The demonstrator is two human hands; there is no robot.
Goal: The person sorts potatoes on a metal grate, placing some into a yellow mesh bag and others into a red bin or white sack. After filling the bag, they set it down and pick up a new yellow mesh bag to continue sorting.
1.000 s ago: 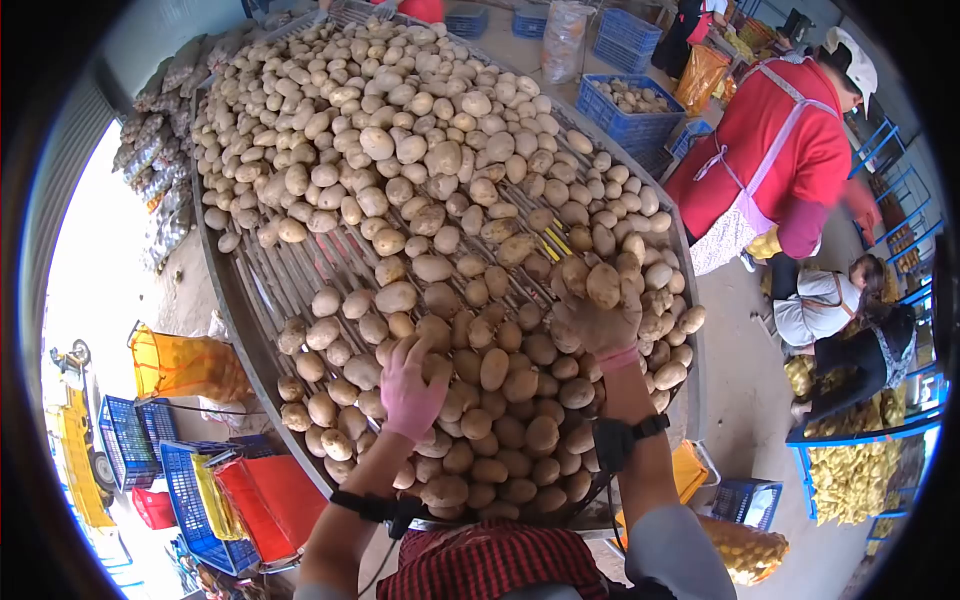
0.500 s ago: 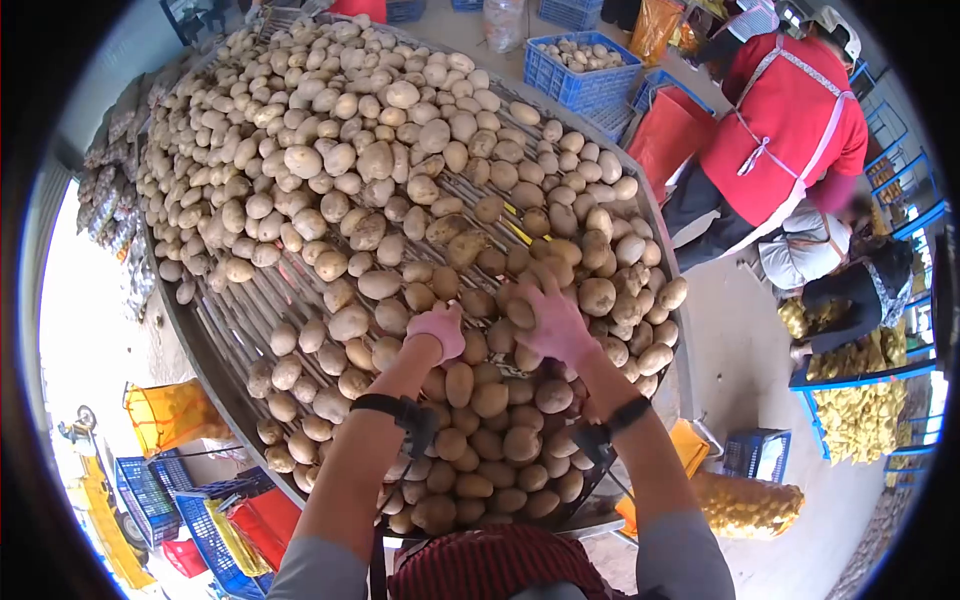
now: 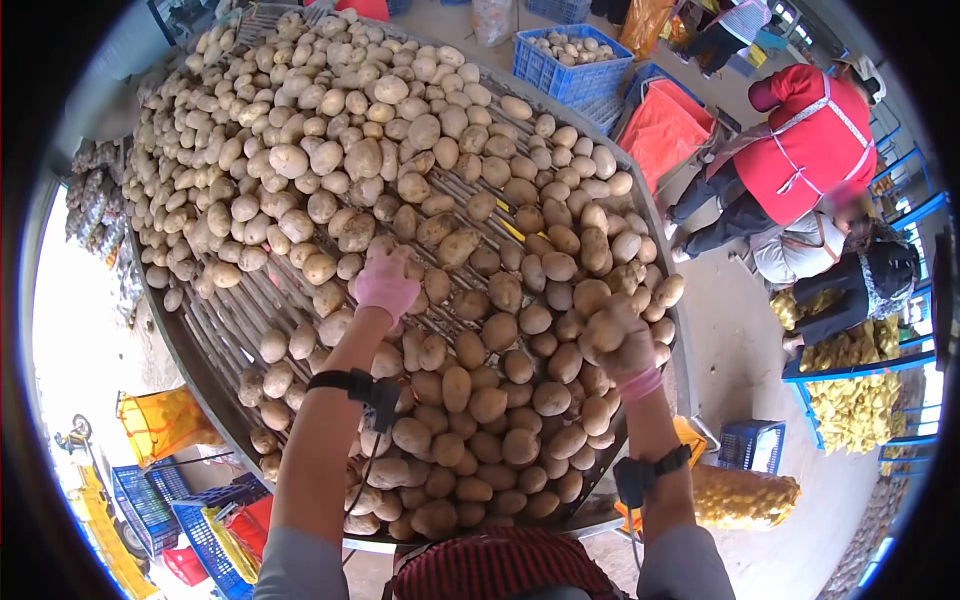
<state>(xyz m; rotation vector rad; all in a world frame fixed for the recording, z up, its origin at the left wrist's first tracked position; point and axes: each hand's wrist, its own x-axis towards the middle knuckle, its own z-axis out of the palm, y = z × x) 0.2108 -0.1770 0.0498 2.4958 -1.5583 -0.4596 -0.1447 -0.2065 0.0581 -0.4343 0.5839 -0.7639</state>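
A broad heap of brown potatoes (image 3: 487, 404) lies over a slatted sorting table (image 3: 215, 325) in front of me. My left hand (image 3: 387, 282), in a pink glove, reaches over the middle of the heap. Its fingers are stretched forward and apart, touching potatoes, with none visibly gripped. My right hand (image 3: 630, 350), also gloved and slightly blurred, is at the table's right side. Its fingers are closed around a potato (image 3: 603, 332), above others near the rim.
A blue crate (image 3: 570, 75) of potatoes stands beyond the table, near a red-lined container (image 3: 665, 130). People work at the right, one in a red top (image 3: 810, 140). A filled mesh sack (image 3: 745, 497) and a blue crate (image 3: 752, 445) lie right; more crates (image 3: 150, 500) stand left.
My left hand has moved forward and left across the potatoes. My right hand has swung right and back toward the rim, with a potato in its fingers. The person in red has shifted right.
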